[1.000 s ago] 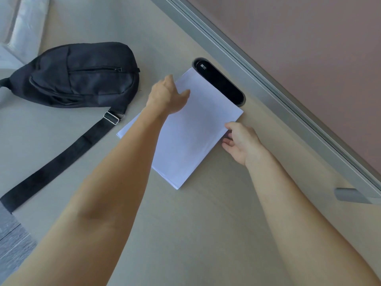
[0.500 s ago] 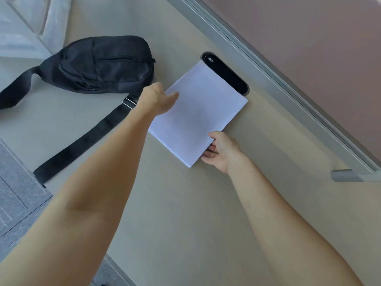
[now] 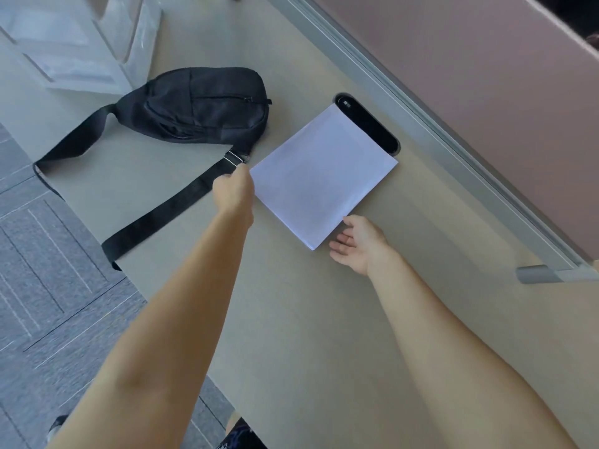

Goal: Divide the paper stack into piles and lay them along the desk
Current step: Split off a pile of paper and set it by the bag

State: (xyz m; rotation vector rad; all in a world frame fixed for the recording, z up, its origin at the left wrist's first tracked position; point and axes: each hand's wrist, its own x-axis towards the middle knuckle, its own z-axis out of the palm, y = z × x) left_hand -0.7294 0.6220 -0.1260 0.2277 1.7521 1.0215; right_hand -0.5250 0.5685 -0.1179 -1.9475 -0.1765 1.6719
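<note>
While both arms reach out over the beige bench (image 3: 317,319), grey carpet floor (image 3: 48,270) shows at far left. Black sling bag (image 3: 201,106) lies on the bench at upper left, its strap (image 3: 155,215) running down toward the bench edge, with a metal buckle (image 3: 234,157) near the bag. Left hand (image 3: 234,192) sits at the left corner of the paper stack (image 3: 321,176), just below the buckle; fingers curled at the stack's edge, cannot tell if they actually pinch sheets. White paper stack lies flat on the bench as one pile, its far edge overlapping a black oval cable slot (image 3: 369,126). Right hand (image 3: 356,243) is at the stack's near right edge, palm up, fingers loose and uncurled, touching or just beside the edge, holding nothing. Grey rail (image 3: 437,124) and pinkish partition (image 3: 486,76) at right.
</note>
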